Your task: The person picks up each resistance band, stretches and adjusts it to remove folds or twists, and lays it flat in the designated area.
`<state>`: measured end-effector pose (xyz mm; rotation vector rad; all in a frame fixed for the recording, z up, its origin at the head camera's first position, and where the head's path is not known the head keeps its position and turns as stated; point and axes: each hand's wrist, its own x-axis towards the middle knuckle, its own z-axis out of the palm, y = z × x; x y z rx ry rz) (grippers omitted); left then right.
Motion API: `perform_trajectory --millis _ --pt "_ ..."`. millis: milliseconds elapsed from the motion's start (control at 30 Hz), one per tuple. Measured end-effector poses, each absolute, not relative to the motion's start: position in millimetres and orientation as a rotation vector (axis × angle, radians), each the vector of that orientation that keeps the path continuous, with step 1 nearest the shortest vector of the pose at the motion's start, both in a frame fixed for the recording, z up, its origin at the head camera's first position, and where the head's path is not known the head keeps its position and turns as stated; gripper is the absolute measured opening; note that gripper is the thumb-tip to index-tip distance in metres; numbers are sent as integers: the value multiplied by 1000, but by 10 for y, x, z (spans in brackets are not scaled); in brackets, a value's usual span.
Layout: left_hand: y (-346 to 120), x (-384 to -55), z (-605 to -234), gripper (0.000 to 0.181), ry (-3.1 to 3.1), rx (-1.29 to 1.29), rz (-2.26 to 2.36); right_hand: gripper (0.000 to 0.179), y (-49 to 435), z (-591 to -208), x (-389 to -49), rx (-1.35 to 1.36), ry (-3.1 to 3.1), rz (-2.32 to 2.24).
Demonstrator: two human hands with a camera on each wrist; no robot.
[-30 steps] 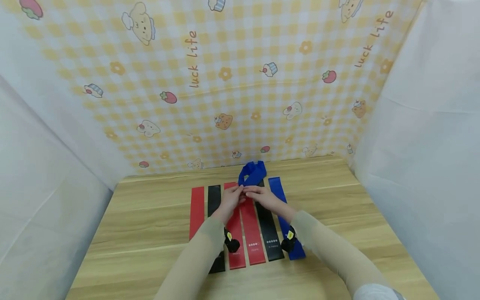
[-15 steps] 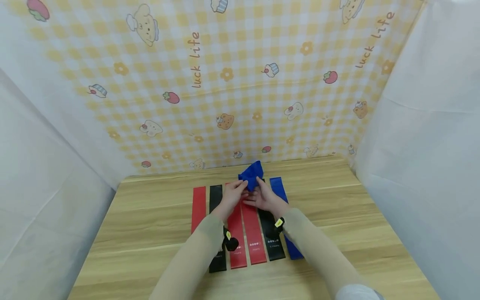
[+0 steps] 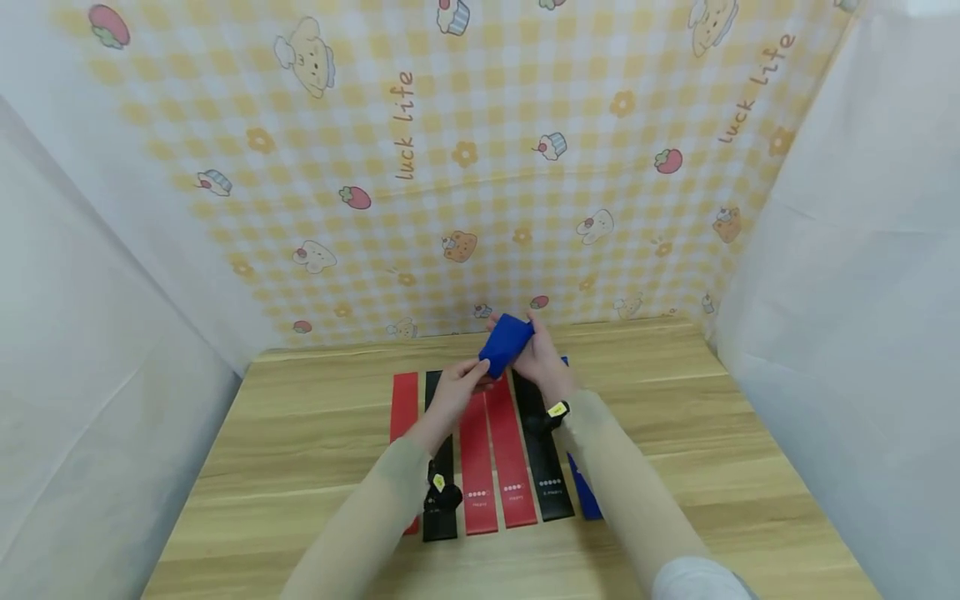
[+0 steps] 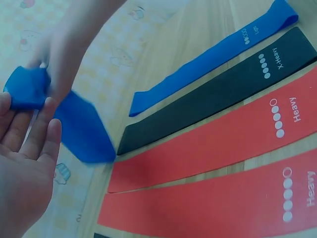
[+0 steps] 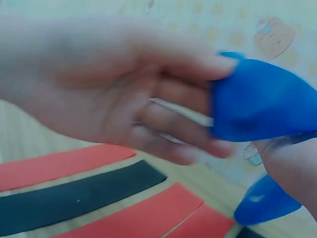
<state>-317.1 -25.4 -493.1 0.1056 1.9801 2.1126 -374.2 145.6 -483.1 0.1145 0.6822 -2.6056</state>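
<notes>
Both hands hold a blue resistance band (image 3: 507, 340) up over the far ends of the bands on the table. My left hand (image 3: 452, 390) pinches its near lower corner, the thumb on top. My right hand (image 3: 542, 357) grips the far right part between thumb and fingers. In the right wrist view, the right hand's (image 5: 129, 94) thumb lies on the band's (image 5: 262, 99) edge, with fingers behind it. A loose loop of the blue band (image 4: 84, 129) hangs below the hands in the left wrist view, beside the left hand (image 4: 27, 183).
Several flat bands lie side by side: a red band (image 3: 404, 404) at left, black, two red, a black X-Heavy band (image 4: 223, 89), and a blue band (image 4: 213, 52) at right, partly under the right arm. The wooden table (image 3: 675, 433) meets a checked cloth (image 3: 420, 200) behind and white sheets at both sides.
The blue band has gone from an open loop to a smaller, flatter shape. It is raised a little, and the right hand has moved up to its far side.
</notes>
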Motion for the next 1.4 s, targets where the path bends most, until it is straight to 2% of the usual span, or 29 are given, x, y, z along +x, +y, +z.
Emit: perform_trajectory --millis 200,567,800,1100,1200,1400 --pt "-430 -3035 -4913 36 2009 64 2129 63 1611 -4759 -3702 131 665 -2711" --pt "-809 -2712 -4989 39 2057 4 2102 51 1937 -4904 -3419 200 537 -2825" --pt "-1013 -2502 -5110 40 2065 -47 2056 53 2050 -5050 -3019 306 780 -2732" --pt "-1247 -2224 -5299 43 2099 -197 1902 66 2174 -5324 -2511 446 920 -2620" --pt "-1293 -2139 -5345 38 2107 -252 1874 57 2224 -5412 -2415 489 1159 -2559" --pt "-1349 -1998 -5432 27 2130 -310 1780 34 2292 -5571 -2354 423 1916 -2143"
